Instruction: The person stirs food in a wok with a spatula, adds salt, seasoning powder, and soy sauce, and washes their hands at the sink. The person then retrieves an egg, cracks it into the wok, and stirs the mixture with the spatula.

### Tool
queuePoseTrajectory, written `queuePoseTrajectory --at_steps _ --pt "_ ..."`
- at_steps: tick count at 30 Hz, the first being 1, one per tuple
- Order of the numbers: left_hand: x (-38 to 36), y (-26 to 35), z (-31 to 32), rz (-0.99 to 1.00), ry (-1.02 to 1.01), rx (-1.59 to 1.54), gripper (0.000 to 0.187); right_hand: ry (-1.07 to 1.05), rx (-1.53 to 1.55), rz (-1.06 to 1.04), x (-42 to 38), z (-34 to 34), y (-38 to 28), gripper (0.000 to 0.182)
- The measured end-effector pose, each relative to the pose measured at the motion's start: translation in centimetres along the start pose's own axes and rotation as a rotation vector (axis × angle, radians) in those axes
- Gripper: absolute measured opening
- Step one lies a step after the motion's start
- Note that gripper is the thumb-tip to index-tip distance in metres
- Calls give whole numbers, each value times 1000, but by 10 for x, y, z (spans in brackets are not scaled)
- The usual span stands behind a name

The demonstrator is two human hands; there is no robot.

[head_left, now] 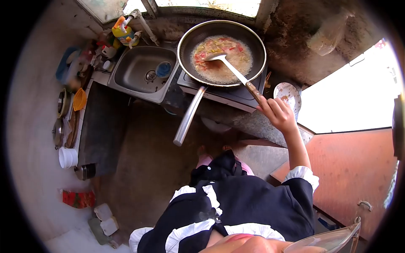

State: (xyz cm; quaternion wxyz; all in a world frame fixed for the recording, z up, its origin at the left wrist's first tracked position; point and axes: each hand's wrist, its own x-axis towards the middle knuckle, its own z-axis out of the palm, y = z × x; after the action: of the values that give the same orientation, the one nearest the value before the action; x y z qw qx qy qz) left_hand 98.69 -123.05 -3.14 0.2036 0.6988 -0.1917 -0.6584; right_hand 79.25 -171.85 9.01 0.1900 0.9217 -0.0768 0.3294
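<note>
My right hand (279, 113) is closed round the wooden handle of a metal cooking spatula (236, 72). The spatula's head rests in bubbling, soupy food (228, 48) with red and yellow-green pieces. That food lies in a large dark wok (185, 52), which sits on the stove (228, 93). The wok's long metal handle (190, 117) points down toward my body, and no hand touches it. My left hand does not show anywhere in the view.
Left of the stove is a steel sink (126, 71) with a blue cup (163, 69) in it. A yellow bottle (123, 33) stands behind. A patterned plate (288, 95) lies right of the stove. Along the left counter are an orange basket (79, 99) and a white tub (67, 157).
</note>
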Motion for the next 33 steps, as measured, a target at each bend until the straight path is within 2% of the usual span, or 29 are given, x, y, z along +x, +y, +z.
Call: queuePoseTrajectory --at_steps 7,11,12,13,14,15,17,19,20,23,24,27,28,31,33 --pt "20 37 -70 176 -115 175 10 25 26 37 44 -36 1 31" --pt "34 88 -108 512 11 300 10 68 122 179 62 -52 8 31" --pt "38 107 -113 553 185 214 17 58 131 208 66 -57 10 30" --pt "35 132 -120 479 288 183 16 70 112 227 70 -57 9 29" --pt "46 139 -124 628 387 95 18 83 95 245 74 -56 11 28" --pt "51 153 -130 727 361 -15 22 96 76 264 78 -54 12 28" --pt "58 175 -133 783 185 -236 33 137 66 341 80 -43 19 24" --pt "57 201 -127 756 38 -311 42 189 44 428 82 -28 29 21" --pt "55 213 -124 742 -32 -348 48 164 52 563 83 -23 33 18" --pt "54 242 -113 647 -204 -390 58 222 57 697 85 -9 53 21" --pt "54 247 -111 655 -252 -441 47 232 53 721 82 -6 59 22" --pt "57 250 -109 615 -171 -200 35 212 68 860 80 -6 70 24" --pt "54 251 -107 623 -149 -159 27 193 180 1040 83 -8 69 27" --pt "51 246 -104 543 -184 -319 23 133 207 1162 59 -2 92 30" --pt "48 247 -105 506 -175 -303 23 131 302 1246 40 7 106 31"
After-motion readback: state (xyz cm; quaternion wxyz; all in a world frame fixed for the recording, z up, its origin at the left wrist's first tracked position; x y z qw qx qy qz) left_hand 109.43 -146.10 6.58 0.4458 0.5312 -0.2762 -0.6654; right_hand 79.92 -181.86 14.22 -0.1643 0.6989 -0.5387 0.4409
